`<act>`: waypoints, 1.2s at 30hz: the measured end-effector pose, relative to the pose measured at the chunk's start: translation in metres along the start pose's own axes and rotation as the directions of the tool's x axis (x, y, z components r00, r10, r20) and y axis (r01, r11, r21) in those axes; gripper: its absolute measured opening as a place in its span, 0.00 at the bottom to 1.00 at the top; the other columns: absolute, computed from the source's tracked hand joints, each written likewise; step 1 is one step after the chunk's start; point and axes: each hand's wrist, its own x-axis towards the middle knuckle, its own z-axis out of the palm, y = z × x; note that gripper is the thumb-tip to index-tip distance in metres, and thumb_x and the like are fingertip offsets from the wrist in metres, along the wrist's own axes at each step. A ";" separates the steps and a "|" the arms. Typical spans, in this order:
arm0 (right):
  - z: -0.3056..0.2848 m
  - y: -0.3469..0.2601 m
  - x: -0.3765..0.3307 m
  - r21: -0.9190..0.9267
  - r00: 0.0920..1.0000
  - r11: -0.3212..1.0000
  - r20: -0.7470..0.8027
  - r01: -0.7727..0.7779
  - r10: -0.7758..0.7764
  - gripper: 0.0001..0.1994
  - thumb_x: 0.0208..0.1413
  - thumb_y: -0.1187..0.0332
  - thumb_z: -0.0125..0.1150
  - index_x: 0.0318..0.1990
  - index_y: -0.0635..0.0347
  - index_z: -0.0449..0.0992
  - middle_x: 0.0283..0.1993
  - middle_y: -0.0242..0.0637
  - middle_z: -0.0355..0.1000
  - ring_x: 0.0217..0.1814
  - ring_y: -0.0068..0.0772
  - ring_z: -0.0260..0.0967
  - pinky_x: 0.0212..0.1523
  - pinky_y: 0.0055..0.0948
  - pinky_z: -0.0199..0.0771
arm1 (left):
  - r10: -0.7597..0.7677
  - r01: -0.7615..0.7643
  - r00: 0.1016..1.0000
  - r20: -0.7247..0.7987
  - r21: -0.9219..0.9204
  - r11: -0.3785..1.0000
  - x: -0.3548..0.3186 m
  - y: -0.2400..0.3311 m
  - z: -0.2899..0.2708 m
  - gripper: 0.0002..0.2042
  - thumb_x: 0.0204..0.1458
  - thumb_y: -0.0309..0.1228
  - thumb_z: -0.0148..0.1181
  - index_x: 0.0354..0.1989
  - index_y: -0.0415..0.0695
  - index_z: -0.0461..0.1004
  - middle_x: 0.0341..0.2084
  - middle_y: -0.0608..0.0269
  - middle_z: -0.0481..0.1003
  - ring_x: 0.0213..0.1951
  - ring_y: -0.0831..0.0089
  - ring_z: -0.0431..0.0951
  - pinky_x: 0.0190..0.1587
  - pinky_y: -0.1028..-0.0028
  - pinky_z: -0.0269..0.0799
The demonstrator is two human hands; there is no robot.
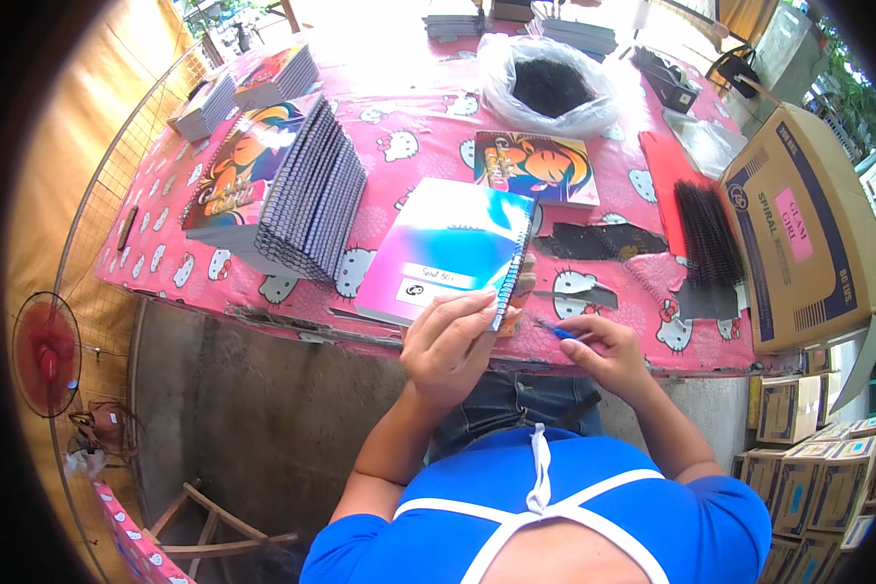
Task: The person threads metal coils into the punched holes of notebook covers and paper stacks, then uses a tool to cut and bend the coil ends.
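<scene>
Your left hand (448, 343) clamps its fingers on the blue-pink spiral-bound notebook (448, 248) at the pink tabletop's (380, 146) near edge; right hand (603, 352) fingers pinch the small blue tool (560, 333). Steady the coil end.

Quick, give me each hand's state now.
Left hand: closed on the notebook at its spiral edge.
Right hand: closed on a small blue tool.
</scene>
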 end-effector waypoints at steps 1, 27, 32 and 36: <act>-0.008 0.014 -0.002 -0.278 0.988 0.953 -0.068 0.116 -0.140 0.21 0.51 0.59 0.66 0.48 0.64 0.74 0.46 0.43 0.75 0.48 0.43 0.72 0.51 0.44 0.70 | 0.003 -0.003 1.000 0.005 0.003 1.000 0.005 0.000 -0.003 0.12 0.35 0.14 0.68 0.30 0.35 0.76 0.30 0.54 0.78 0.32 0.62 0.80 0.34 0.69 0.77; 0.159 -0.177 0.364 0.014 0.679 0.687 -0.173 0.726 -0.714 0.19 0.47 0.63 0.54 0.45 0.67 0.70 0.37 0.50 0.75 0.42 0.41 0.74 0.46 0.35 0.72 | -0.436 0.409 0.512 -0.740 -0.236 0.881 0.106 -0.176 -0.204 0.36 0.60 0.60 0.36 0.39 0.31 0.72 0.41 0.48 0.74 0.44 0.64 0.73 0.52 0.67 0.64; 0.151 -0.172 0.372 -0.258 0.613 0.640 -0.185 0.723 -0.768 0.24 0.52 0.57 0.55 0.52 0.66 0.65 0.48 0.54 0.67 0.54 0.48 0.63 0.54 0.42 0.64 | -0.368 0.434 0.410 -0.835 -0.176 0.884 0.120 -0.187 -0.199 0.28 0.60 0.54 0.48 0.30 0.33 0.68 0.28 0.52 0.75 0.30 0.70 0.73 0.36 0.70 0.69; 0.086 -0.145 0.336 -0.384 0.509 0.439 0.098 0.812 -0.855 0.21 0.51 0.65 0.62 0.52 0.60 0.68 0.53 0.50 0.63 0.56 0.49 0.62 0.56 0.43 0.63 | -0.152 0.464 0.397 -0.905 0.055 0.884 0.086 -0.149 -0.217 0.24 0.60 0.49 0.50 0.44 0.35 0.66 0.39 0.53 0.71 0.38 0.68 0.72 0.43 0.67 0.68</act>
